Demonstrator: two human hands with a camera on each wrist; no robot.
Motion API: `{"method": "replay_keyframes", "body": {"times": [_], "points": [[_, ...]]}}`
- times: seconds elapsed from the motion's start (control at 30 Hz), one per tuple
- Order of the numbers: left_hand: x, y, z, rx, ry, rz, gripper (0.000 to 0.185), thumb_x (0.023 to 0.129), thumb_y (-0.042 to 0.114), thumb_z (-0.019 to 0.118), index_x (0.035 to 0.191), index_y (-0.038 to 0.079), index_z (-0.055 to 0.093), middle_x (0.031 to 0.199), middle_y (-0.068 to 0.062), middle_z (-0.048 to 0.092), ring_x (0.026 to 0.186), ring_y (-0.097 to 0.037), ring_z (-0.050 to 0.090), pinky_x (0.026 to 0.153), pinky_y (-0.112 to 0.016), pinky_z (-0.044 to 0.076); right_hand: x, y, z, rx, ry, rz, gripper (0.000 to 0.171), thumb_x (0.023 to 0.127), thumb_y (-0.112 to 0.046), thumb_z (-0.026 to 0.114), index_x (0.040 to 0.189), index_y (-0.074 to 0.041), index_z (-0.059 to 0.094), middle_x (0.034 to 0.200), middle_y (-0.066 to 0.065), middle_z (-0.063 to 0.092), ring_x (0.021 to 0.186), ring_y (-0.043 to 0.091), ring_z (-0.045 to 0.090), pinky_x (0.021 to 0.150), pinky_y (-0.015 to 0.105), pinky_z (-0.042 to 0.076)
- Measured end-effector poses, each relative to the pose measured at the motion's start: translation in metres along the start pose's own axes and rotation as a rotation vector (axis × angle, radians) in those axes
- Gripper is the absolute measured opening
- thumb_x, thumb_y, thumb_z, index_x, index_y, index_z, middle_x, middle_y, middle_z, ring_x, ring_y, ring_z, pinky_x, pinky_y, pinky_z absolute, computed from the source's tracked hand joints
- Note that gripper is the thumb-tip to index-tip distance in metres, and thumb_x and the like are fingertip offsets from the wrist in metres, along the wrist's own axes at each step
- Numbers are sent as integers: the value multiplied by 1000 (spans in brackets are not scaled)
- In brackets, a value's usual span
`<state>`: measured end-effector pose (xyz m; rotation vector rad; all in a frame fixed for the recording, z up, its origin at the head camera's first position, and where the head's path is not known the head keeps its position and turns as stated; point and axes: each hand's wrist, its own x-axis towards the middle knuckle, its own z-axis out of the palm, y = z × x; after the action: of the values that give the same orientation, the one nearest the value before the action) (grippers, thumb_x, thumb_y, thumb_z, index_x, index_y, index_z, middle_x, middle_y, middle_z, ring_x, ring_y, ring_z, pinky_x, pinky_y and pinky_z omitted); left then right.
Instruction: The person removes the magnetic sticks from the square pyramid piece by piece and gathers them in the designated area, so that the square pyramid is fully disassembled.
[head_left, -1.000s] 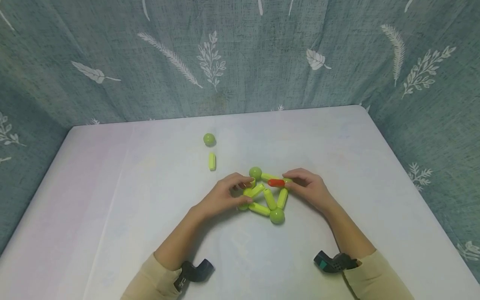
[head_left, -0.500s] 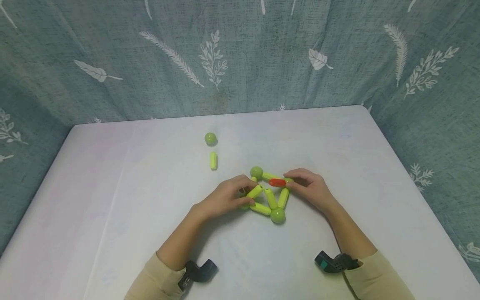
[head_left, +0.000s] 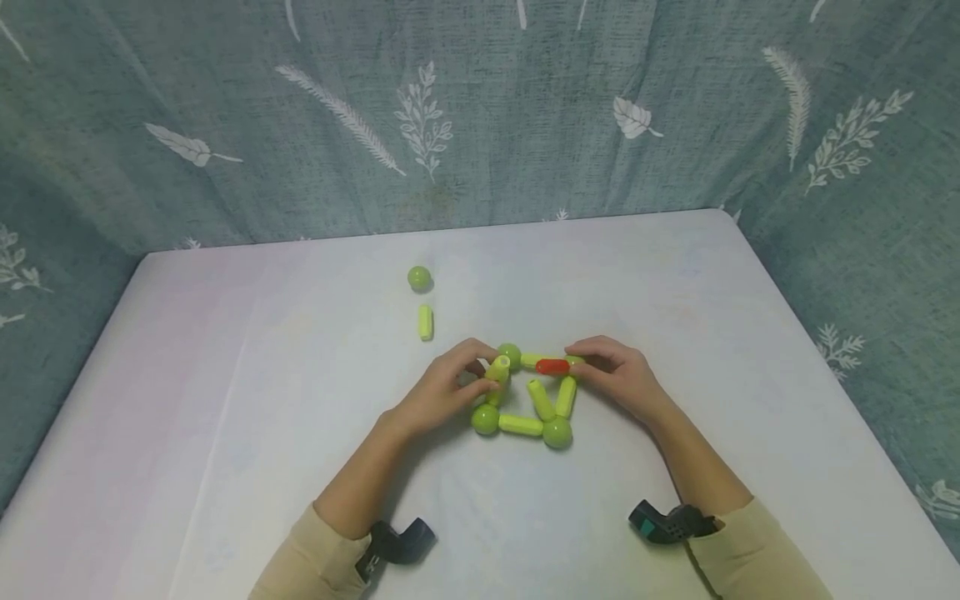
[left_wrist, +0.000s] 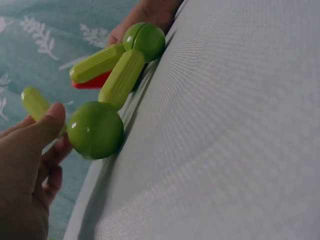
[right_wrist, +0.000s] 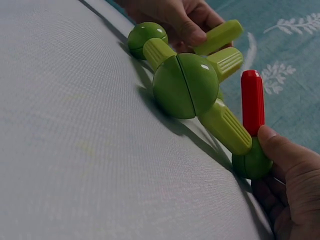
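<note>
Green balls and yellow-green rods, parts of a magnetic building set, form a four-sided frame on the table. My left hand [head_left: 448, 385] pinches a yellow-green rod [left_wrist: 35, 102] that rises from the frame's left side, above the near-left green ball [head_left: 485, 419]. At the far-right corner my right hand [head_left: 618, 375] grips a green ball [right_wrist: 251, 159], thumb at the base of a red rod [head_left: 552, 367] that sticks up from it. Another yellow-green rod [head_left: 540, 399] leans up from the near-right green ball [head_left: 557, 432]. The far-left corner has a green ball [head_left: 509, 356].
A loose green ball [head_left: 419, 278] and a loose yellow-green rod [head_left: 426, 322] lie beyond my left hand on the white table [head_left: 300, 350]. A patterned teal curtain [head_left: 510, 125] hangs behind the table's far edge.
The left rod has swung from leaning right over the frame to a more upright stance. The frame's left side has straightened and its near-left ball shows fully. My right hand has barely moved.
</note>
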<state>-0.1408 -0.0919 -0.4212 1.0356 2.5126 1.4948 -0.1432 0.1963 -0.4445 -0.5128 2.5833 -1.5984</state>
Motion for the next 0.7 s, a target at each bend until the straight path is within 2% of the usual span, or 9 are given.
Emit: {"method": "replay_keyframes", "body": {"times": [0.17, 0.3, 0.43, 0.57, 0.7], "points": [[0, 0, -2, -5, 50, -60, 48, 83, 9, 71, 126, 10, 50, 107, -5, 61, 100, -18, 56, 91, -38, 47, 0, 0, 1, -19, 7, -1, 27, 86, -17, 70, 112, -11, 68, 113, 3, 66, 109, 6, 56, 93, 14, 42], [0, 1, -6, -63, 88, -83, 59, 87, 6, 66, 138, 10, 36, 108, -10, 59, 96, -20, 60, 90, -39, 48, 0, -5, 2, -12, 25, -61, 27, 84, -6, 69, 111, -4, 67, 111, 9, 66, 106, 3, 56, 93, 13, 41], [-1, -1, -13, -66, 114, -80, 57, 90, 7, 63, 141, 10, 36, 109, -10, 57, 89, -17, 62, 86, -38, 48, -3, -20, 3, -16, 36, -86, 26, 83, 2, 68, 109, 3, 66, 109, 16, 66, 103, 0, 55, 91, 11, 41], [-3, -2, -19, -84, 91, -74, 54, 89, 6, 63, 139, 8, 42, 112, -7, 56, 88, -14, 63, 84, -32, 48, -3, -24, 3, -55, 45, -74, 26, 84, 1, 67, 109, 4, 65, 110, 17, 65, 103, -4, 54, 90, 10, 41], [-4, -4, -23, -210, 34, -110, 61, 85, 0, 67, 140, 4, 40, 120, -10, 52, 92, -16, 63, 83, -27, 49, 0, -8, 5, -49, 48, -68, 27, 84, -1, 68, 111, 0, 66, 112, 14, 66, 104, -3, 54, 91, 11, 41]]}}
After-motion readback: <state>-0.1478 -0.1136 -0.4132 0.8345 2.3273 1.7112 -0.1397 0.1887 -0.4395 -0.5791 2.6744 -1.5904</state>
